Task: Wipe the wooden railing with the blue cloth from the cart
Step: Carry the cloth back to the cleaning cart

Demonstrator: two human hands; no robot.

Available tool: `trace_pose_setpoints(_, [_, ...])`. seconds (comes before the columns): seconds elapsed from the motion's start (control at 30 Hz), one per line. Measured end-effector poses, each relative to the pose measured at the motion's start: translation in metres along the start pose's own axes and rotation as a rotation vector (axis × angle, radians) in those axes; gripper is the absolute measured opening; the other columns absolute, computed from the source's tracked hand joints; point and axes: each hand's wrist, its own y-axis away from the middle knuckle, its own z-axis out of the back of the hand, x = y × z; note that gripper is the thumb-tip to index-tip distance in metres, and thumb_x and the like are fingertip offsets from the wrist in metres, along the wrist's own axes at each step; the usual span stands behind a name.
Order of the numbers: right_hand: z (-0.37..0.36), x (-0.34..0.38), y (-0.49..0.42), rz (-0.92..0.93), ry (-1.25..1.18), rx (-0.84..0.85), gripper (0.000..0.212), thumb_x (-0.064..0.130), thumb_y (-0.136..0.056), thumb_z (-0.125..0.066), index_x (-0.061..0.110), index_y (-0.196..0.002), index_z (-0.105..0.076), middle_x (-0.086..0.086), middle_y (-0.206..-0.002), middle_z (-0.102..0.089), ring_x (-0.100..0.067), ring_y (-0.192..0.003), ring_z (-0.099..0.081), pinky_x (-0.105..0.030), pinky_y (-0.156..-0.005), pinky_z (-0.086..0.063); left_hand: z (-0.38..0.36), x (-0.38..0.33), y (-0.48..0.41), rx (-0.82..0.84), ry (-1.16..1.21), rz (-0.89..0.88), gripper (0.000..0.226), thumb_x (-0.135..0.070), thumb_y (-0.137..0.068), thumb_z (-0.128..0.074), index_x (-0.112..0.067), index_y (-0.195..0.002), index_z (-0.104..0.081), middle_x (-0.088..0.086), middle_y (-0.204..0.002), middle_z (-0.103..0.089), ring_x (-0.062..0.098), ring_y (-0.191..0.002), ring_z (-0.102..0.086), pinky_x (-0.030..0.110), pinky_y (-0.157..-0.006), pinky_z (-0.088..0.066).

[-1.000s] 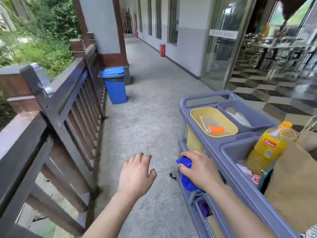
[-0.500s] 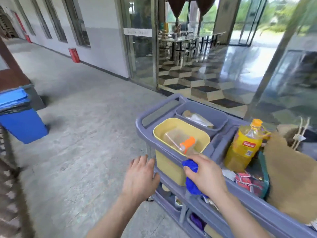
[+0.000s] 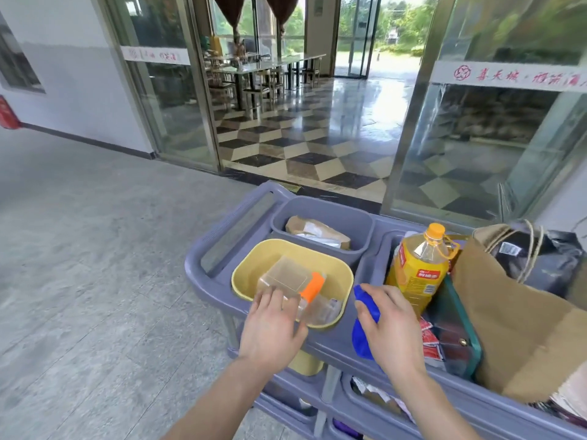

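Note:
The blue cloth (image 3: 365, 325) is bunched up against the near rim of the purple cart (image 3: 219, 287), and my right hand (image 3: 390, 328) is closed around it. My left hand (image 3: 273, 328) hovers with fingers spread over the near edge of the yellow tub (image 3: 336, 271), holding nothing. The wooden railing is out of view.
The yellow tub holds a clear bottle with an orange cap (image 3: 313, 285). A yellow oil bottle (image 3: 419, 268), a brown paper bag (image 3: 514, 319) and red packets (image 3: 428, 341) fill the cart's right side. A grey bin (image 3: 317, 214) sits behind the tub. Glass doors stand beyond; grey floor lies left.
The view has swung right, away from the railing and blue bin, onto the cart. My right hand keeps its hold on the blue cloth; my left hand has come over the yellow tub's edge.

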Motion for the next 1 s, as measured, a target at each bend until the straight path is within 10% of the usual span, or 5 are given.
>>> trace_pose_setpoints(0.53, [-0.056, 0.0, -0.015, -0.27, 0.134, -0.161, 0.031, 0.026, -0.087, -0.064, 0.022, -0.117, -0.061, 0.003, -0.111, -0.056, -0.018, -0.096, -0.057, -0.036, -0.079, -0.052, -0.046, 0.037, -0.084, 0.145, -0.039, -0.269, 0.055, -0.049, -0.091, -0.033, -0.018, -0.126, -0.062, 0.015, -0.128, -0.06, 0.037, -0.121, -0.055, 0.055, -0.107, -0.042])
trace_pose_setpoints(1.0, [-0.103, -0.001, 0.004, -0.318, 0.391, 0.009, 0.045, 0.048, -0.09, -0.049, 0.028, -0.13, -0.048, 0.003, -0.132, -0.046, -0.022, -0.114, -0.044, -0.037, -0.097, -0.044, -0.069, 0.047, -0.091, 0.261, -0.047, -0.335, 0.064, -0.053, -0.09, -0.017, -0.031, -0.148, -0.03, 0.01, -0.141, -0.047, 0.03, -0.132, -0.042, 0.056, -0.107, -0.036])
